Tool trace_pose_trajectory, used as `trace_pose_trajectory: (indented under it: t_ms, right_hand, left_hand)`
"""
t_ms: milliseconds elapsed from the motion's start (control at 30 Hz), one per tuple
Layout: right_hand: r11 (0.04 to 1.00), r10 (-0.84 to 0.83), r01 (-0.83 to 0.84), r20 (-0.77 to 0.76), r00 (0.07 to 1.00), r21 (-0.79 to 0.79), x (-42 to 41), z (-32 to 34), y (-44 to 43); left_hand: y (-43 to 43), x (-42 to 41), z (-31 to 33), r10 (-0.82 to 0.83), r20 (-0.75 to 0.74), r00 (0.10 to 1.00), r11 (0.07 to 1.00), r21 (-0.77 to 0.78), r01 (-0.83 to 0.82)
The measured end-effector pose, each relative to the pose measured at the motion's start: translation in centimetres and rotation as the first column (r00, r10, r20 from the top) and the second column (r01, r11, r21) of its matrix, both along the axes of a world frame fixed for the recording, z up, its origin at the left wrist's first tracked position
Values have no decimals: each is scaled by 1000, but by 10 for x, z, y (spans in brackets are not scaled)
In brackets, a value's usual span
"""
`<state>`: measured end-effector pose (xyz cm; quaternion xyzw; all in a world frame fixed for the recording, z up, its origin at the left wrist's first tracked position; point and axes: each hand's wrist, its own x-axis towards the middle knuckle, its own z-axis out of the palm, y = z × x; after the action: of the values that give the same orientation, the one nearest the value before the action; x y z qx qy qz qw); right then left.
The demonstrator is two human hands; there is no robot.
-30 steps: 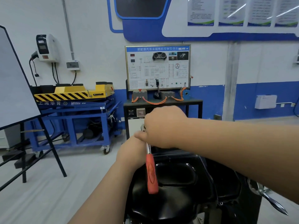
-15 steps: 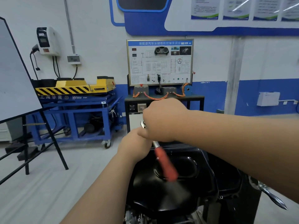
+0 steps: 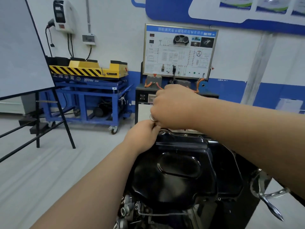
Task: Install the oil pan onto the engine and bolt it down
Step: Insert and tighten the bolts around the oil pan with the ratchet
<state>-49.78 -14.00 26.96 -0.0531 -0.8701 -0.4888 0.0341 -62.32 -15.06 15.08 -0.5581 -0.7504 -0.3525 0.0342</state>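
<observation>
View from a head camera in a workshop, looking down over 2 bare forearms. A glossy black oil pan [image 3: 178, 171] fills the lower middle, seated bottom-up on an engine [image 3: 132, 210], whose grey metal parts show below the pan at 6 o'clock. An oval hollow is pressed into the pan's middle.

Both hands meet at the pan's far rim, at 12 o'clock of the pan. The right hand [image 3: 173, 106] reaches in from 3 o'clock, its fingers curled tight around a ratchet [image 3: 153, 117]. Only the tool's round silver head shows, peeking out at the hand's lower left. The left hand [image 3: 142, 134] comes up from 7 o'clock and sits just beneath the right, touching it. Its fingers are bunched, with the tips gathered right under the ratchet head. Whether they pinch anything cannot be told.

At 4 o'clock of the pan, a shiny metal lever [image 3: 270, 205] sticks out.

Beyond the hands, at 12 o'clock, a training board [image 3: 179, 52] with a wiring diagram stands on a dark stand against a white and blue wall. At 10 o'clock a blue cart [image 3: 92, 100] on casters carries a yellow unit [image 3: 87, 68] with black stripes. Above it a white charger [image 3: 64, 15] hangs on the wall. A whiteboard [image 3: 21, 47] on a black easel fills the far left, at 9 o'clock.
</observation>
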Motion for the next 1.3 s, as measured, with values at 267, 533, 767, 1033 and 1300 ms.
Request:
trace_pose_trajectory:
  t_ms: [267, 533, 767, 1033, 1300]
  right_hand:
    - [927, -277, 213, -180, 944, -308, -5, -2, 2]
    - [991, 134, -134, 49, 990, 5, -3, 12, 14]
    - [953, -221, 194, -96, 971, -231, -8, -14, 1]
    - [998, -29, 24, -77, 997, -62, 0, -2, 6]
    - [989, -101, 91, -78, 992, -119, -2, -2, -2]
  left_hand:
    - [-5, 4, 1, -23, -67, 997, 999, -27, 22]
    - [2, 3, 1, 27, -1, 1000, 1000, 14, -27]
    - [-2, 2, -2, 7, -16, 1000, 999, -49, -8]
    - [3, 2, -3, 29, -9, 1000, 1000, 4, -29]
    - [4, 0, -2, 25, -23, 999, 1000, -6, -25]
